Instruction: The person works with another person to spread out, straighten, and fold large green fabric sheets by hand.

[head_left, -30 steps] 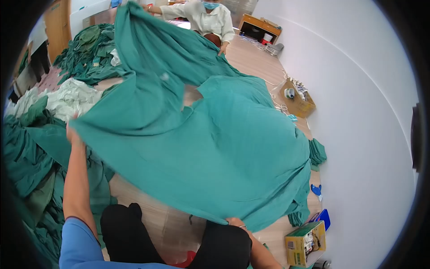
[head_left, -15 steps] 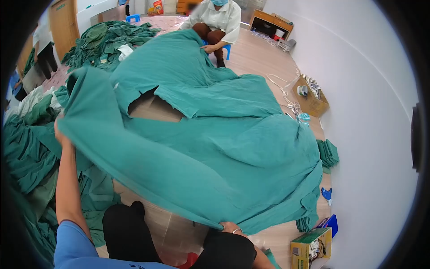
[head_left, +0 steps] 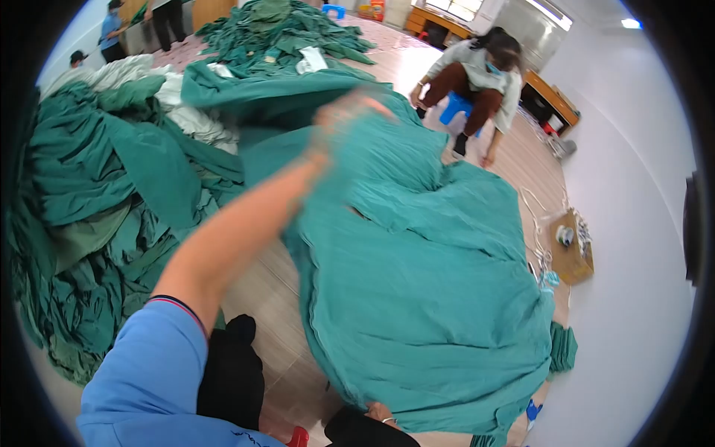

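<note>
A large green cloth sheet [head_left: 424, 298] lies spread over the floor in front of me, with folds and wrinkles across it. My left hand [head_left: 346, 123], smeared by motion, is raised over the sheet's far part. A blurred strip of the cloth trails from its closed grip. At the near edge, beside my knee, my right hand [head_left: 380, 413] pinches the sheet's border; its fingertips are partly hidden. Beyond the sheet a co-worker [head_left: 473, 86] bends forward on a blue stool [head_left: 455, 109], one hand low by the cloth's far right edge.
Heaped green cloths [head_left: 97, 171] cover the floor at left, with white cloths [head_left: 197, 123] among them. Another green pile [head_left: 287, 37] lies at the back. Along the right wall stand a cardboard box [head_left: 573, 253], white cords and a folded green stack [head_left: 562, 348]. Other people stand far left.
My left hand has swung from the far left up and right across the sheet. The sheet has flattened and its gap has mostly closed. The co-worker has leaned down. My view has turned left.
</note>
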